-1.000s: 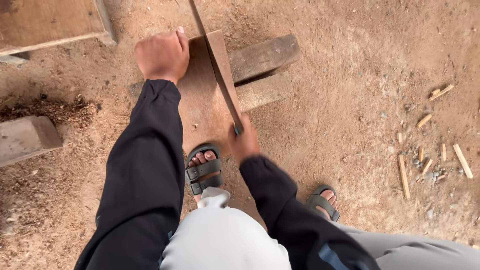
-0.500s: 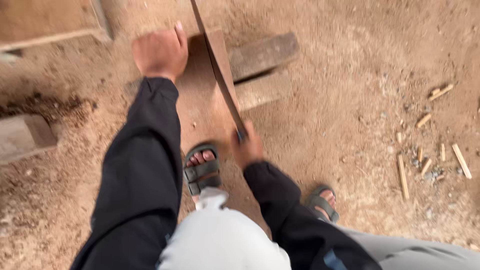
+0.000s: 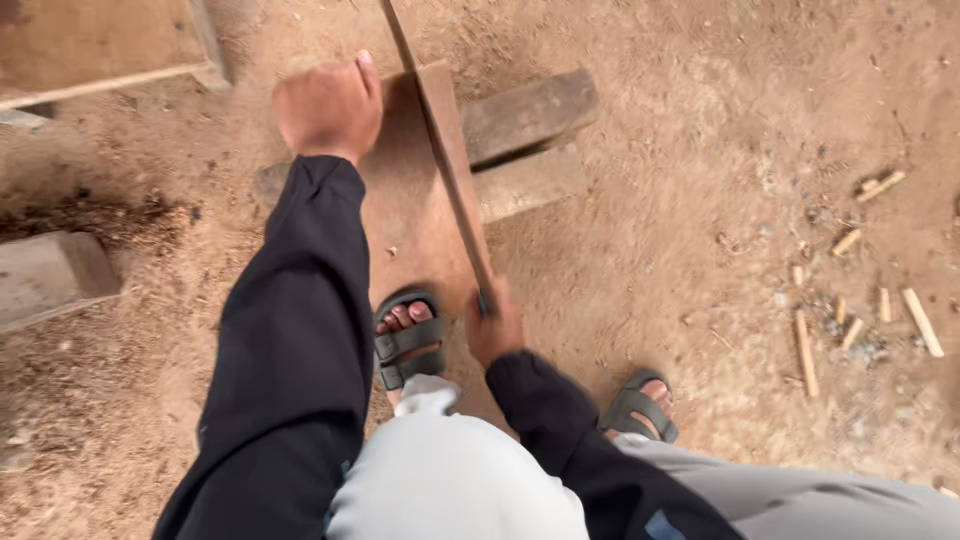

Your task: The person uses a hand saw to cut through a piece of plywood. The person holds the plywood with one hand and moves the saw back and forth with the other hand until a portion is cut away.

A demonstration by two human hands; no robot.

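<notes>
A reddish-brown wooden board point(image 3: 410, 215) lies in front of me, its far end resting on two wooden blocks point(image 3: 530, 115). My left hand point(image 3: 330, 105) is curled over the board's far left corner and grips it. My right hand point(image 3: 495, 330) is closed on the handle of a long thin saw point(image 3: 450, 170), whose blade runs along the board's right edge and out of the top of the view. My left sandalled foot point(image 3: 408, 335) stands on the near end of the board. Both arms wear black sleeves.
Sandy ground strewn with sawdust lies all around. A wooden slab point(image 3: 95, 45) sits at the top left and a grey block point(image 3: 50, 280) at the left edge. Several small wood offcuts point(image 3: 850, 310) lie to the right. My right foot point(image 3: 640, 405) is on the dirt.
My right hand has drawn the saw back toward me along the board's edge. My left hand has stayed on the board's far corner.
</notes>
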